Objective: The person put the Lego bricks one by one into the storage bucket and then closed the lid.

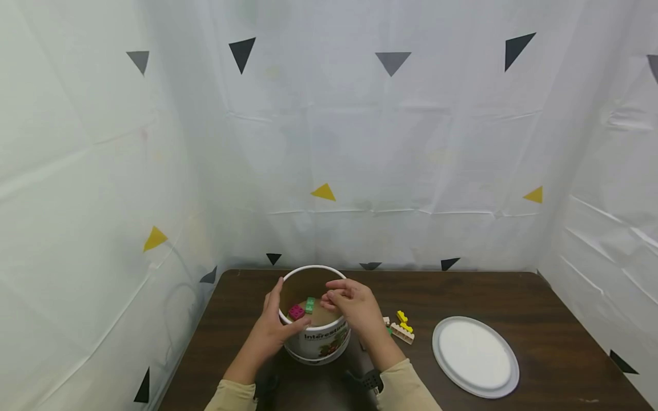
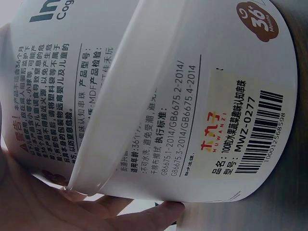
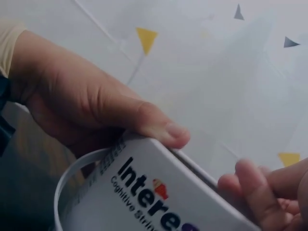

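A white tub (image 1: 317,345) with printed labels stands open-topped on the table. My left hand (image 1: 271,326) grips its left side, thumb over the near rim and fingers along the outside; the left wrist view shows the tub's barcode label (image 2: 226,125) and white handle band (image 2: 130,91). Inside lie a magenta toy brick (image 1: 296,311) and a green toy brick (image 1: 310,305). Over the right part of the opening is my right hand (image 1: 357,305), its fingers loosely bent with nothing visible between them. In the right wrist view its fingers (image 3: 252,185) are right at the rim.
Right of the tub lie several loose toy bricks, among them a yellow brick (image 1: 402,316) and a long beige brick (image 1: 402,333). A round white lid (image 1: 475,357) rests farther right on the dark wooden table (image 1: 555,337). White patterned sheeting (image 1: 360,142) surrounds the back and sides.
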Available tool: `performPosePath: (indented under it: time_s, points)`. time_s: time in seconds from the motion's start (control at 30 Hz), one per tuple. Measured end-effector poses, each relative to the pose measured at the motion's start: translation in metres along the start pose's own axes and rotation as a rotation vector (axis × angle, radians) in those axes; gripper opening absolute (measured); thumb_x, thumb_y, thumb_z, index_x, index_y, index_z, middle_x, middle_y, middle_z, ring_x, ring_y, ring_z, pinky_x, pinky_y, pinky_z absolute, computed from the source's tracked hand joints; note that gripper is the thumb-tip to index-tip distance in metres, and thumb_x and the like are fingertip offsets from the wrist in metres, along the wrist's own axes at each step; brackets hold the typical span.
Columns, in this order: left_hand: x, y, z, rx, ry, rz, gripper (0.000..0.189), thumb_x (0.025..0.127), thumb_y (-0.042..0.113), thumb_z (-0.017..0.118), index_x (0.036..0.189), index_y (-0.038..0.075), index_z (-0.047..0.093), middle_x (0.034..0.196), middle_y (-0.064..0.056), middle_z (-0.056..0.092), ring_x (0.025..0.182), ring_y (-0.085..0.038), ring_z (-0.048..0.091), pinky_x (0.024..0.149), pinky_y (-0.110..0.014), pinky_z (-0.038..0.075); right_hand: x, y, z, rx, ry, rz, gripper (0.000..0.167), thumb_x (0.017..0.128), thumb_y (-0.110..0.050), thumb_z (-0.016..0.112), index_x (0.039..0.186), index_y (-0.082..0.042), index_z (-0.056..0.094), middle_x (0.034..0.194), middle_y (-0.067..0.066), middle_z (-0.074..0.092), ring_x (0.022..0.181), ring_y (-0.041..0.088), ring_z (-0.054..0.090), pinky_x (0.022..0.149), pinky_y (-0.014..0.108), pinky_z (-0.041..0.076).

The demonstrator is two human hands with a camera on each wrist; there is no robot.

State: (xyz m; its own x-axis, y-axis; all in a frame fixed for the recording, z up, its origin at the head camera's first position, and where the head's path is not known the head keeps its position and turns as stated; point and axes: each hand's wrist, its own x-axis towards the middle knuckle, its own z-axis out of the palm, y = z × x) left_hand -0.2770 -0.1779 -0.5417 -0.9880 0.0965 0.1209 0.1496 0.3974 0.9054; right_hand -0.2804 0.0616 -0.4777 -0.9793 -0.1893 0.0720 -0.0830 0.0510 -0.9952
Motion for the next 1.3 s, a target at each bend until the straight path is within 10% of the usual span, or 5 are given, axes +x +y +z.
performPosePath:
  time_s: [0.3,0.63,0.97,1.13,1.3]
  points:
    - [0.004,0.000,0.005,-0.010,-0.003,0.017,0.122,0.088,0.046,0.090,0.177,0.020,0.009,0.175,-0.020,0.024,0.148,-0.049,0.045,0.121,-0.067,0.040,-0.026,0.038,-0.013,0.167,-0.068,-0.164,0.033,0.108,-0.017,0.069,0.136,-0.001,0.067,0.112,0.011,0.079,0.097,0.019,0.079,0.081,0.037,0.067]
    - [0.006,-0.004,0.005,-0.021,-0.009,0.017,0.124,0.087,0.050,0.090,0.177,0.026,0.008,0.177,-0.015,0.022,0.152,-0.048,0.042,0.124,-0.067,0.036,-0.062,0.083,-0.035,0.275,0.067,-0.103,0.039,0.110,-0.005,0.062,0.143,0.011,0.049,0.104,0.018,0.070,0.070,0.015,0.070,0.058,0.027,0.059]
    - [0.005,-0.003,0.005,-0.025,-0.013,0.015,0.122,0.089,0.044,0.090,0.177,0.025,0.009,0.177,-0.017,0.022,0.151,-0.048,0.043,0.124,-0.067,0.036,-0.070,0.126,-0.097,-0.087,0.512,0.140,0.026,0.109,-0.014,0.065,0.133,-0.005,0.061,0.096,0.014,0.073,0.051,0.016,0.057,0.042,0.028,0.044]
    - [0.005,-0.004,0.004,-0.008,0.004,0.000,0.122,0.087,0.049,0.090,0.177,0.027,0.010,0.177,-0.014,0.023,0.151,-0.048,0.044,0.123,-0.069,0.036,-0.065,0.136,-0.105,-0.294,0.553,0.162,0.033,0.105,-0.019,0.069,0.133,-0.003,0.062,0.079,0.006,0.069,0.048,0.018,0.061,0.046,0.031,0.049]
    - [0.004,-0.002,0.003,-0.012,-0.011,0.004,0.122,0.089,0.048,0.089,0.177,0.025,0.009,0.176,-0.016,0.023,0.151,-0.049,0.043,0.123,-0.070,0.036,-0.064,0.134,-0.106,-0.277,0.548,0.188,0.045,0.104,-0.018,0.068,0.143,0.000,0.053,0.076,0.006,0.066,0.045,0.020,0.061,0.041,0.036,0.050]
